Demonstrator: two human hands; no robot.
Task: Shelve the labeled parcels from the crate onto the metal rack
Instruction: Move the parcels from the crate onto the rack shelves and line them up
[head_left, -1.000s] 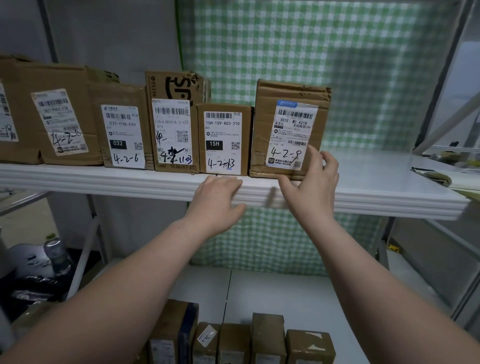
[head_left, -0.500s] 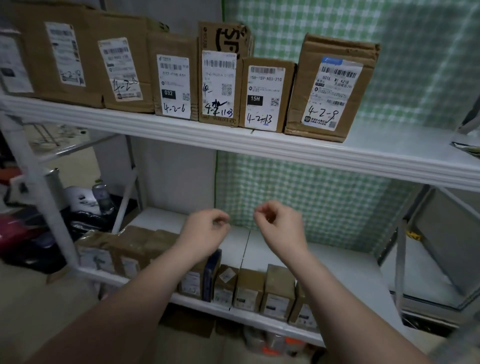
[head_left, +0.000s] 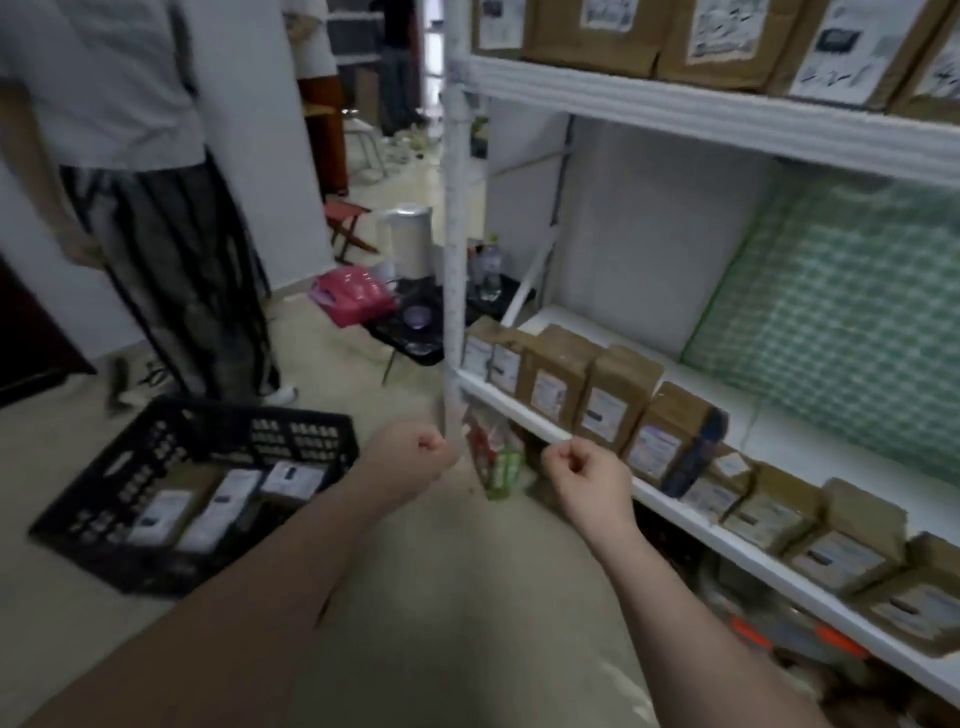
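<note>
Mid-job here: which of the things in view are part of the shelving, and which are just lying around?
Job: black crate; labelled parcels inside it; metal rack; shelved parcels; left hand; right hand, both empty.
Lying about: pink bag; white jug; water bottle; red stool; green packet by the rack foot.

crate (head_left: 218, 441) black | rack (head_left: 675, 104) white | parcels (head_left: 618, 400) brown (white labels) | backdrop (head_left: 841, 332) green-checked

Dim, flat indoor light; motion blur throughout, edges seemingly bowed by wide-angle.
</note>
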